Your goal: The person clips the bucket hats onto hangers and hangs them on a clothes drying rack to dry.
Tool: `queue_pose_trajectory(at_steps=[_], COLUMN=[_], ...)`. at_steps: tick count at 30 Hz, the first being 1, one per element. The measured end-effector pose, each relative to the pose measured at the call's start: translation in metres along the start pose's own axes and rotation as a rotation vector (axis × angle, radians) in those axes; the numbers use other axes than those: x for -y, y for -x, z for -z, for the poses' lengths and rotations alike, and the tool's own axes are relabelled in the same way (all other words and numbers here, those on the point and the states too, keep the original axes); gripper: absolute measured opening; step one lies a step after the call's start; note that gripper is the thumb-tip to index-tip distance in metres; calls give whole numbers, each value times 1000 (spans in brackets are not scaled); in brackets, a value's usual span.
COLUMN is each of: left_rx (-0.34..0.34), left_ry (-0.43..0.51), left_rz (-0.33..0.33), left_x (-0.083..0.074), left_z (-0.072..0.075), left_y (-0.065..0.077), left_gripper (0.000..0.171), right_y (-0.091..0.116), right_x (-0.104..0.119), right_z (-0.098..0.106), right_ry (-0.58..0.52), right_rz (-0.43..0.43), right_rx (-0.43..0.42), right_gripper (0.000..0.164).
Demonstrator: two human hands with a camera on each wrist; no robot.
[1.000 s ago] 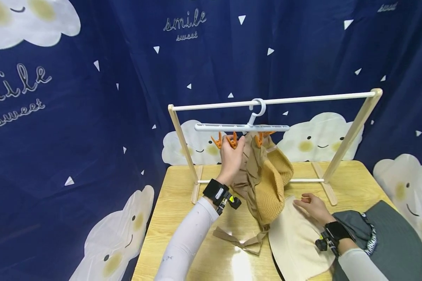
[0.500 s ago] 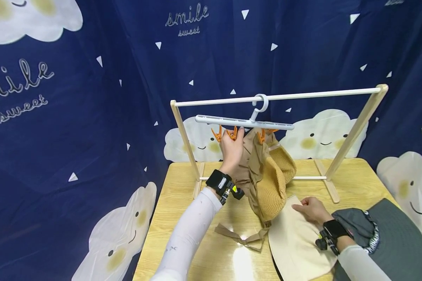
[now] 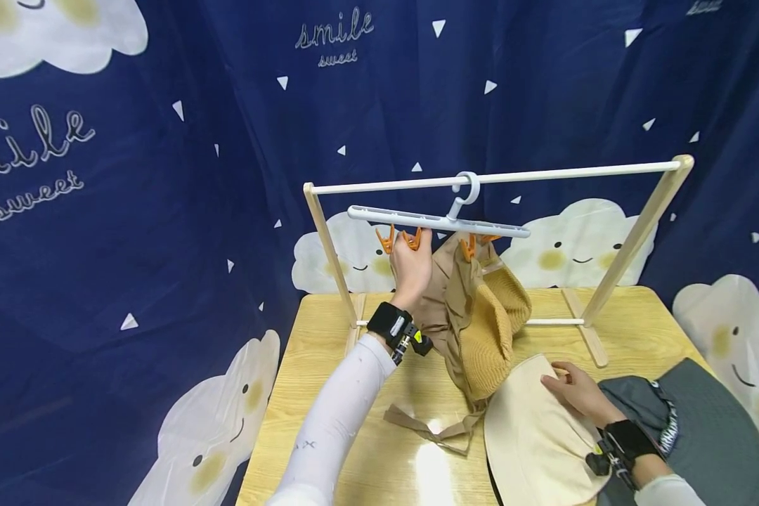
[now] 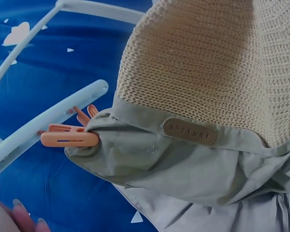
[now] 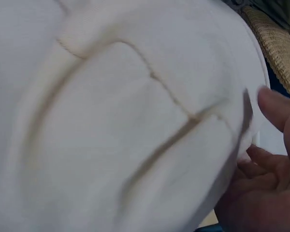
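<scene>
My left hand [image 3: 411, 267] is raised under the pale blue hanger [image 3: 436, 221], thumb and fingers pinching an orange clip [image 3: 412, 239]; its fingertips are partly hidden. Another orange clip [image 3: 386, 239] hangs just left of it. On the hanger's right half, orange clips [image 4: 70, 136] hold a tan hat [image 3: 490, 330] with a knitted crown and cloth brim; a leather label shows in the left wrist view. My right hand [image 3: 578, 393] grips the edge of a cream cloth hat [image 3: 537, 429] on the table, thumb above and fingers curled at the rim.
A white rod [image 3: 569, 172] on wooden side posts carries the hanger. The dark grey hat [image 3: 715, 436] lies at the right of the table [image 3: 329, 393]. The tan hat's strap [image 3: 443, 432] trails onto the tabletop. A blue curtain [image 3: 228, 176] stands behind.
The hanger has tilted, its right end lower. My right hand has closed on the cream hat's edge and shifted slightly right, drawing that edge along. My left hand stays by the clip.
</scene>
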State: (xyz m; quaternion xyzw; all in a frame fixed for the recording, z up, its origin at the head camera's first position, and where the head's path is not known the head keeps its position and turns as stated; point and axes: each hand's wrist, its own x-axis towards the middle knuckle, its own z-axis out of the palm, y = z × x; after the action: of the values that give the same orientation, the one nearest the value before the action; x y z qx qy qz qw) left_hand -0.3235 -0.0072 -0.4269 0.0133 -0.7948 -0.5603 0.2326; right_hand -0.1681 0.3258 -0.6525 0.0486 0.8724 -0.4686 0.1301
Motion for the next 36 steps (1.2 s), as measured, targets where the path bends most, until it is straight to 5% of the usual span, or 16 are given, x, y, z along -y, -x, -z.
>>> queue_pose_trajectory(at_steps=[5, 13, 21, 36], left_rx=[-1, 36, 63, 176], left_ry=[-39, -141, -199, -281], left_rz=[-13, -18, 5, -12], left_x=[1, 2, -1, 7], left_z=[1, -1, -2, -7], left_y=[-3, -9, -14, -16], left_gripper=[38, 47, 51, 57], right_y=[9, 27, 54, 98], right_x=[-7, 1, 34, 107], right_z=[-1, -5, 9, 29], right_ry=[-10, 18, 25, 167], right_rz=[-27, -37, 12, 225], right_rx=[-23, -221, -423, -629], right_gripper=[58, 55, 52, 28])
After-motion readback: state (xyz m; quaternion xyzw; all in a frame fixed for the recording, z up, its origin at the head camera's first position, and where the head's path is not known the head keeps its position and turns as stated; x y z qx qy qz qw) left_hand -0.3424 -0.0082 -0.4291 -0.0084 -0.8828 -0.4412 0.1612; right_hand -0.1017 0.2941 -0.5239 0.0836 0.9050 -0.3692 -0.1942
